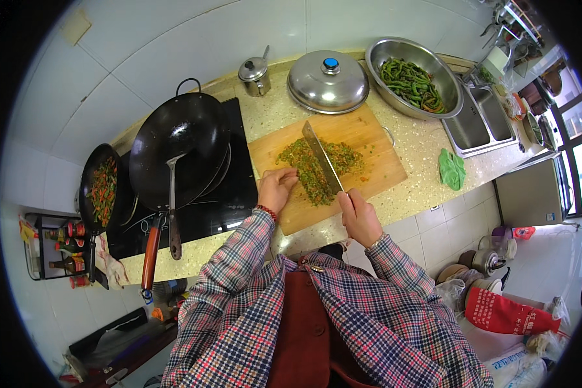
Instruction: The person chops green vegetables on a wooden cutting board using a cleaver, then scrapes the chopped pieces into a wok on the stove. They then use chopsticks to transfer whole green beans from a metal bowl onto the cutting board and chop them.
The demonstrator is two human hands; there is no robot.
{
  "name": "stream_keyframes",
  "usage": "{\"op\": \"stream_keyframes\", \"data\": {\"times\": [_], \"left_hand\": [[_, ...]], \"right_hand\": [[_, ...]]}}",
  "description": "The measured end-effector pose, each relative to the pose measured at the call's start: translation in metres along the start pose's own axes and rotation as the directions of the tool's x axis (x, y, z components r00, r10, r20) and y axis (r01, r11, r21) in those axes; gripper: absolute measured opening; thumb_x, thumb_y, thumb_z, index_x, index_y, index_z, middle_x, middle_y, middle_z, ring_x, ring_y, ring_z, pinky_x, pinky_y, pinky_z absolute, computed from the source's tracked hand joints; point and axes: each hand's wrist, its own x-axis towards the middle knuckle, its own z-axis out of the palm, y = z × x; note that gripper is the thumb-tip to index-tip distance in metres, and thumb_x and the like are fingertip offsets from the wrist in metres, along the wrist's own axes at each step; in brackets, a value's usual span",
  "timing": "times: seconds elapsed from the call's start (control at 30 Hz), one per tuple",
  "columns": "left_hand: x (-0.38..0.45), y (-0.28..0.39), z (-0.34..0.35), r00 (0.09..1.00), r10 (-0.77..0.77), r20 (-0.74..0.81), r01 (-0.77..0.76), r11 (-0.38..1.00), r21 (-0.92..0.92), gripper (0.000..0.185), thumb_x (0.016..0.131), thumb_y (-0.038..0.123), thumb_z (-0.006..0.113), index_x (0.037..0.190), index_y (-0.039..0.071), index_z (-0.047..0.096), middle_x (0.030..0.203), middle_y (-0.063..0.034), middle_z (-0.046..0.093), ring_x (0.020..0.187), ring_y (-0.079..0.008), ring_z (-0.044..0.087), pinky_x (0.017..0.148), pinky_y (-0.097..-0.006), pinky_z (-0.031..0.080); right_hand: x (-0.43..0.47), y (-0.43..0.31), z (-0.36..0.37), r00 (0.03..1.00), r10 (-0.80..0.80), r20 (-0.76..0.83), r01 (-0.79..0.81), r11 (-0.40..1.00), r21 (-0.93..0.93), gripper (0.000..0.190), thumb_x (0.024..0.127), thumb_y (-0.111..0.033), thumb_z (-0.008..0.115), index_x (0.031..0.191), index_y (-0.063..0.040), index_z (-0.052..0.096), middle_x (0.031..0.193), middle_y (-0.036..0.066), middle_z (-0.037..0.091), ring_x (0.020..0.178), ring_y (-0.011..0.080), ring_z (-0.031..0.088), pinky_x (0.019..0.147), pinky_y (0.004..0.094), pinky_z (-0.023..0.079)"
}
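My right hand (361,217) grips the handle of a cleaver (323,157), whose broad blade points away from me. The blade stands on edge in a spread of finely chopped green and orange peppers (298,160), with chopped bits on both sides of it. Under them lies a wooden cutting board (383,167), turned at an angle on the counter. My left hand (277,188) rests at the left edge of the chopped heap, fingertips bent together and touching it. Whether anything is between those fingers I cannot tell.
Left of the board, a black wok (174,131) with a metal spatula (172,194) sits on the cooktop (237,194). Beyond it is a pan (85,194) of cut peppers. Behind stand a domed lid (310,87) and a steel bowl (383,51) of green peppers; a green cloth (451,169) lies right.
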Motion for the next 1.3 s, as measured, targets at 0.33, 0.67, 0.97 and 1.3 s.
{"op": "stream_keyframes", "data": {"times": [0.33, 0.67, 0.97, 1.3], "left_hand": [[-0.011, -0.011, -0.007, 0.975, -0.128, -0.184, 0.117, 0.991, -0.066, 0.015, 0.078, 0.017, 0.078, 0.083, 0.009, 0.066, 0.083, -0.0025, 0.066, 0.089, -0.0201, 0.061, 0.086, -0.0374, 0.039], [-0.043, -0.031, -0.046, 0.949, -0.206, -0.239, 0.194, 0.978, -0.073, 0.023, 0.095, 0.023, 0.06, 0.094, 0.002, 0.069, 0.088, -0.0095, 0.069, 0.086, -0.0215, 0.062, 0.078, -0.0328, 0.048], [-0.013, -0.006, -0.004, 0.995, 0.097, 0.036, -0.098, 0.994, 0.036, 0.023, 0.083, 0.01, 0.064, 0.102, 0.013, 0.075, 0.102, -0.0034, 0.065, 0.105, -0.0242, 0.053, 0.096, -0.0369, 0.039], [-0.01, 0.012, -0.002, 0.999, 0.024, 0.028, -0.029, 0.986, 0.162, 0.024, 0.087, 0.024, 0.06, 0.103, 0.017, 0.076, 0.105, -0.0005, 0.058, 0.104, -0.0228, 0.045, 0.095, -0.0356, 0.028]], "right_hand": [[0.003, 0.007, 0.021, 0.998, 0.006, 0.07, 0.003, 0.992, -0.129, 0.035, 0.1, -0.034, 0.052, 0.09, -0.001, 0.05, 0.077, 0.028, 0.06, 0.073, 0.0476, 0.059, 0.061, 0.0523, 0.046], [-0.003, 0.007, 0.038, 0.994, -0.061, 0.09, 0.076, 0.983, -0.169, 0.034, 0.101, -0.034, 0.049, 0.093, -0.001, 0.051, 0.077, 0.027, 0.06, 0.074, 0.0469, 0.059, 0.061, 0.0525, 0.046], [-0.003, 0.009, 0.032, 0.99, 0.137, 0.024, -0.137, 0.99, 0.022, 0.033, 0.101, -0.034, 0.049, 0.094, -0.001, 0.053, 0.07, 0.024, 0.06, 0.063, 0.0429, 0.059, 0.055, 0.0508, 0.046], [-0.014, -0.003, 0.021, 0.996, 0.084, 0.023, -0.086, 0.994, 0.074, 0.029, 0.101, -0.032, 0.051, 0.096, -0.003, 0.051, 0.069, 0.024, 0.06, 0.064, 0.0433, 0.06, 0.054, 0.0509, 0.046]]}}
